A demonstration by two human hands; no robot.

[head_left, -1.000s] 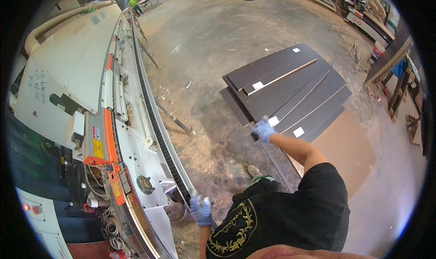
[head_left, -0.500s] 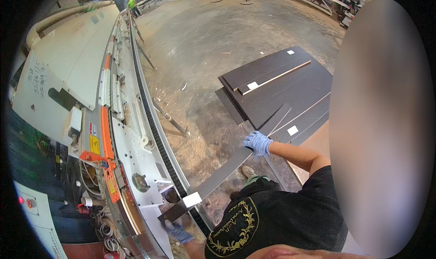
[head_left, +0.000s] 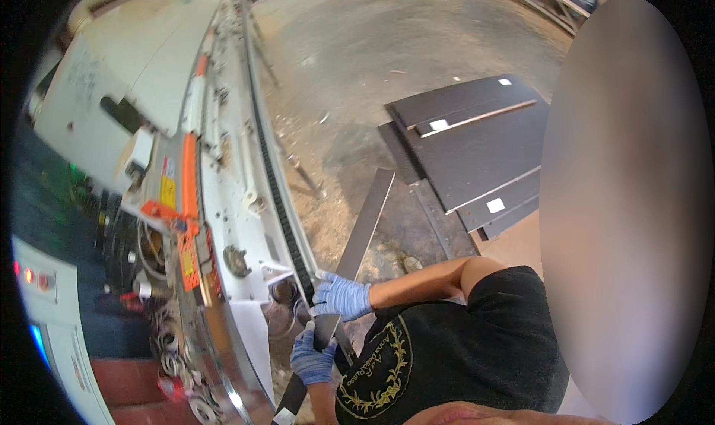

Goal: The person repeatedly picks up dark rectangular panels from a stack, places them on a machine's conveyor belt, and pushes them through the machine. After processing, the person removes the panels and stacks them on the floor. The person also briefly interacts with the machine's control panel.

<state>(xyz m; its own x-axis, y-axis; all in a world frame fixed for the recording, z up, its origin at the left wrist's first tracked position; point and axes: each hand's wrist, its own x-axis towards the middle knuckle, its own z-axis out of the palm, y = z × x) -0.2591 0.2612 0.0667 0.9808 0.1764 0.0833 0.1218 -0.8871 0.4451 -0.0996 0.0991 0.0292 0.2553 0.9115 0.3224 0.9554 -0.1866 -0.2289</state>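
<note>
A long, narrow dark board [head_left: 365,222] lies slantwise in front of my body. My right hand [head_left: 342,297], in a blue glove, is closed over its middle with the fingers toward the machine rail. Just below, my left hand [head_left: 313,358], gloved alike, grips the same board from its left side. The board's lower part carries a white label [head_left: 284,417] at the bottom edge of the view. Its far end points up over the floor, toward the stacked panels. Parts of the board are hidden beneath both hands.
On the left runs a long white machine [head_left: 227,231] with a black toothed track [head_left: 279,209] and orange parts [head_left: 190,179]. Dark panels [head_left: 477,146] with white labels are stacked at right. A control box [head_left: 56,306] stands far left. Wood dust lies on the concrete floor [head_left: 335,60].
My right hand has left the board's far part near the stack and come down-left beside my left hand. The board has swung steeper, its labelled part shifting down to the bottom edge.
</note>
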